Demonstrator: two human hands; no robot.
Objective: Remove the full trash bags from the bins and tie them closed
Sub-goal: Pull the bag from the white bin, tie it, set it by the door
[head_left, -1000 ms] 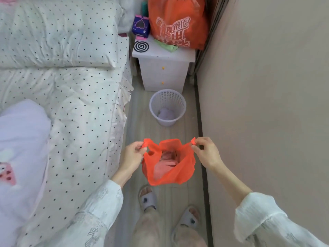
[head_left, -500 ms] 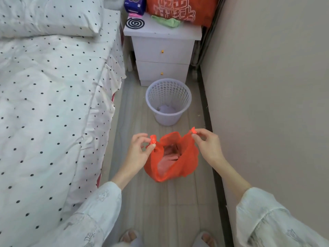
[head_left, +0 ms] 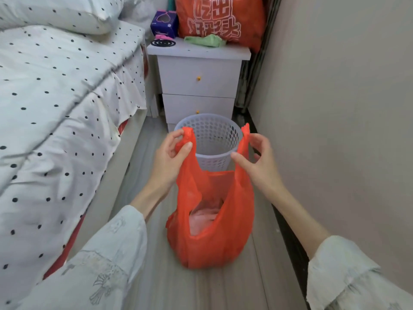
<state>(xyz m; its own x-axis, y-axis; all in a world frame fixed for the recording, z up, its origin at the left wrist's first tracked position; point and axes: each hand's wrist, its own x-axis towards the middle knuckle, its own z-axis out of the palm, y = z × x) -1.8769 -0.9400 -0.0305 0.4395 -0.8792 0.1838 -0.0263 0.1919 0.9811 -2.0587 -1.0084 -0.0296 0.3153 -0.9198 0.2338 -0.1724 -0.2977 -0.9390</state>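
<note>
- The bag (head_left: 210, 222) is already out of the bin and hangs low in front of the person, its bottom at or just above the floor; pale rubbish shows through its open mouth.
- Step in hand, as I judge it: tying. Both handles are drawn up and held apart, uncrossed. Next the handles need bringing together, crossing and knotting.
- Left hand (head_left: 171, 159) pinches the left handle, thumb against curled fingers, plastic bunched between them.
- Right hand (head_left: 257, 163) grips the right handle between thumb and fingers, the strap taut.
- The bin (head_left: 209, 142) stands just behind the bag, unlined, before the nightstand (head_left: 199, 86).
</note>
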